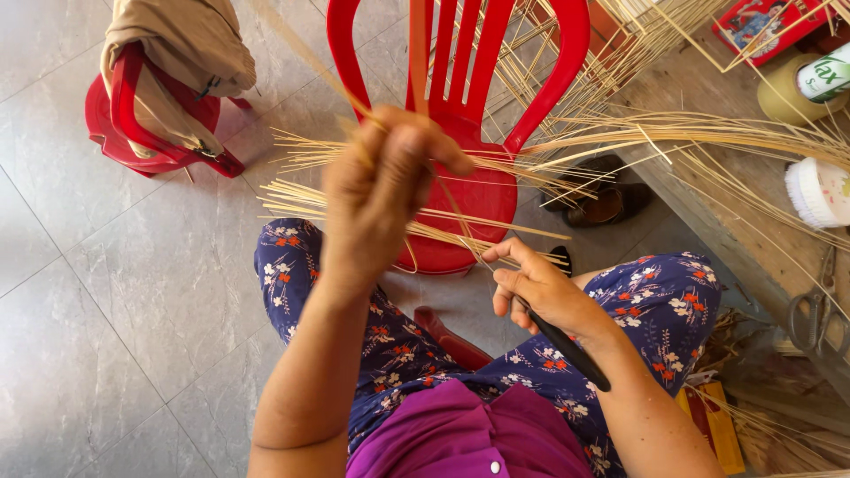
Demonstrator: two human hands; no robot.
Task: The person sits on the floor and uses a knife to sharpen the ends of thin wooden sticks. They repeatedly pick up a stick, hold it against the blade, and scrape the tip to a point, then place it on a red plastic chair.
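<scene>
The left hand [381,190] is raised and closed around a thin bamboo strip [418,53] that runs up out of the top edge. The right hand [536,288] sits lower, over the right knee, fingers curled tight on a knife with a black handle [571,350]; its thumb and forefinger pinch the lower end of the strip. Just beyond both hands stands a red plastic chair [469,190], its seat carrying a bundle of bamboo strips [354,204] whose ends stick out past the seat's left edge. More strips fan across a wooden table [708,212] at right, with scissors [815,319] near its edge. A second red chair [150,124], draped with cloth, stands well apart at upper left; grey floor tiles [133,292] lie open on the left.
</scene>
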